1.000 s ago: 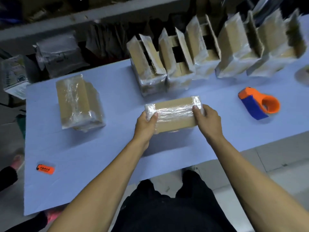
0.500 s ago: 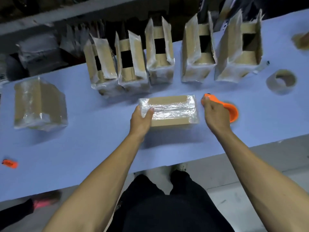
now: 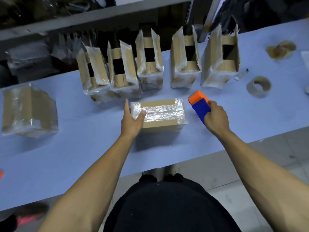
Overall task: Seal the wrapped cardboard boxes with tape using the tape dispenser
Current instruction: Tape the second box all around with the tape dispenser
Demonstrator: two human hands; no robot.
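Farthest left on the pale blue table (image 3: 70, 153) sits a closed wrapped box (image 3: 29, 110), its plastic film wrinkled and shiny, well apart from everything else; a sliver of something orange (image 3: 1, 174) shows at the table's left edge, too cut off to identify. Along the table's far side stands a row of five open boxes (image 3: 150, 64), each with film-covered flaps standing up and a dark gap in the middle; the three on the left are close together, the two on the right spaced a little apart. Just in front of that row, near the middle of the table, lies the wrapped cardboard box (image 3: 159, 113) being worked on, flat with its flaps closed and a band of crinkled film across its top. The left hand (image 3: 132, 121) grips this box at its left end, thumb lying on the top face and fingers reaching round the far side. Just beside the box's right end, the right hand (image 3: 216, 118) is curled round the orange and blue tape dispenser (image 3: 199, 106), holding it slightly clear of the box. Farther right a roll of tape (image 3: 258, 87) rests on the table, and beyond it, near the far edge, lies a blurred brownish roll (image 3: 280, 49).
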